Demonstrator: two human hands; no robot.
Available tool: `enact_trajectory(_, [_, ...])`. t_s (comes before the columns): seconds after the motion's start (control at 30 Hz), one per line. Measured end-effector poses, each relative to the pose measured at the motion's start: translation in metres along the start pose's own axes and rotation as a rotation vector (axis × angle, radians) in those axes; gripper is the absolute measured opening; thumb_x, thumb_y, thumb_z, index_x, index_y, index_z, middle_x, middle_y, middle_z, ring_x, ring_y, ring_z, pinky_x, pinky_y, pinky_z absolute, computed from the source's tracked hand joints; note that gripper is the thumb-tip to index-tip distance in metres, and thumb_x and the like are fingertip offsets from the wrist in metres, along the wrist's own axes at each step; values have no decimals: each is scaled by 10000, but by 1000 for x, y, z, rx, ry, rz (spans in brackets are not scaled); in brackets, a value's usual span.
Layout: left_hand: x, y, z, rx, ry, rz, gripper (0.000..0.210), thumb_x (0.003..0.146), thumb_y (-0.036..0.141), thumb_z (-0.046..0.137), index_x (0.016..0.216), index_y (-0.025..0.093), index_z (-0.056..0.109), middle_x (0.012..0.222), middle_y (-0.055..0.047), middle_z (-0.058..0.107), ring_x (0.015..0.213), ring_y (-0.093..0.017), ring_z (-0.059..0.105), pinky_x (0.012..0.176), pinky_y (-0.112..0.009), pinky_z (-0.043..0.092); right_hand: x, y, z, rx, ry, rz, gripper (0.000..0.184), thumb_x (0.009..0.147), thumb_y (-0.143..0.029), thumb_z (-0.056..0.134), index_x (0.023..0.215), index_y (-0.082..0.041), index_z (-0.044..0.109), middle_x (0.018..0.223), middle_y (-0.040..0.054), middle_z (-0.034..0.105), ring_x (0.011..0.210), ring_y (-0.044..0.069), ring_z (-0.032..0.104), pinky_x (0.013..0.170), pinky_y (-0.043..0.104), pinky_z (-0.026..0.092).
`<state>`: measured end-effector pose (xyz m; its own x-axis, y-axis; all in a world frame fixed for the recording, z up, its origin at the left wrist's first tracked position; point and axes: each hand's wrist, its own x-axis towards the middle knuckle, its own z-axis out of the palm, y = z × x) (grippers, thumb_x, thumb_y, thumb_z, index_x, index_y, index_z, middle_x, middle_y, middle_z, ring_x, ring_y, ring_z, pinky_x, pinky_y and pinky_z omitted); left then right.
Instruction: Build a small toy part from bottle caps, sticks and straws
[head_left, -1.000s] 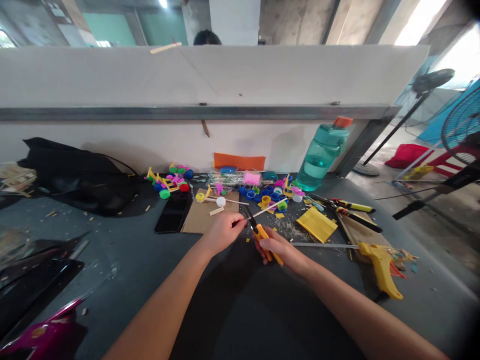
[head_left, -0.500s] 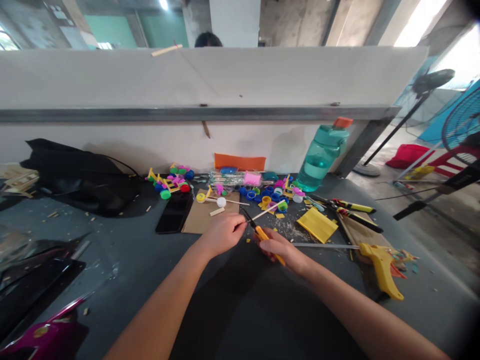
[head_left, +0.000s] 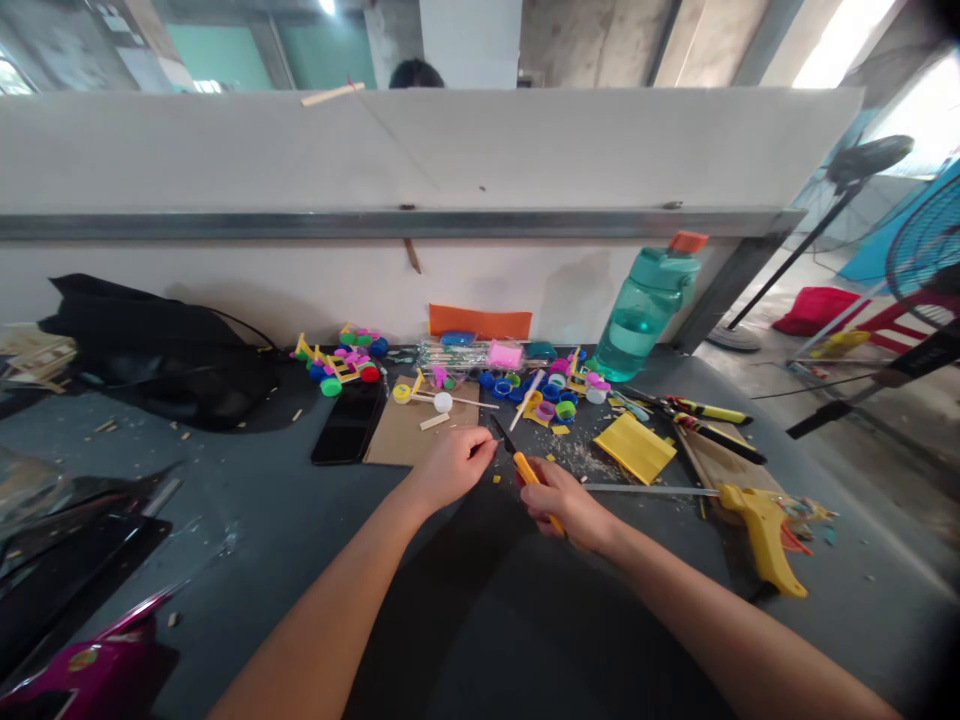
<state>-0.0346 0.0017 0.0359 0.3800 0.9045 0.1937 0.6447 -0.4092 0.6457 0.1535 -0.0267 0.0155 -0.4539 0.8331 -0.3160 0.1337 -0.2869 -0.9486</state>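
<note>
My right hand (head_left: 561,500) is closed round the yellow handle of a utility knife (head_left: 528,472), its dark blade pointing up and left. Close to the blade tip, my left hand (head_left: 456,465) is closed in a pinch; only a tiny bit of what it holds shows at the fingertips, too small to name. Beyond the knife a pale thin stick (head_left: 527,400) slants in front of blue, yellow and green bottle caps (head_left: 551,392), apart from both hands. A brown cardboard piece (head_left: 397,430) with a white cap (head_left: 442,402) and thin sticks is beyond my left hand.
A phone (head_left: 345,425) and small wheeled models (head_left: 337,370) stand left of the cardboard. To the right are a yellow pad (head_left: 634,448), pliers (head_left: 712,425), a yellow glue gun (head_left: 761,535) and a teal water bottle (head_left: 641,315). A white partition (head_left: 300,290) closes the back.
The pale stick has come away from between my hands and turned steeper, farther off by the caps. My right hand and the knife have shifted slightly right.
</note>
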Motion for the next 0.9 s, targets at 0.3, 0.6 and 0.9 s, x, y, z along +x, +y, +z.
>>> enact_trajectory(0.3, [3, -17, 18, -453, 33, -167, 292, 852, 414, 494, 804, 154, 618, 630, 16, 537, 522, -102, 475, 466, -208, 357, 10, 6, -4, -1, 158, -216, 284, 670, -299, 546, 913, -194, 441, 735, -33, 430, 601, 99, 406, 509, 226, 337])
enact_trajectory(0.6, [4, -18, 18, -680, 135, -155, 255, 837, 391, 541, 824, 145, 606, 637, 17, 508, 483, -78, 458, 414, -181, 376, -4, -4, 0, -738, 308, -280, 384, 699, -356, 579, 990, -200, 385, 833, 4, 500, 706, 166, 496, 630, 293, 370])
enact_trajectory(0.9, [4, -22, 22, -605, 103, -64, 181, 833, 298, 538, 810, 153, 644, 658, 2, 548, 522, -97, 473, 452, -196, 412, -5, 1, 6, -955, 422, -392, 495, 686, -402, 569, 1081, -165, 388, 927, 78, 550, 794, 213, 557, 705, 338, 430])
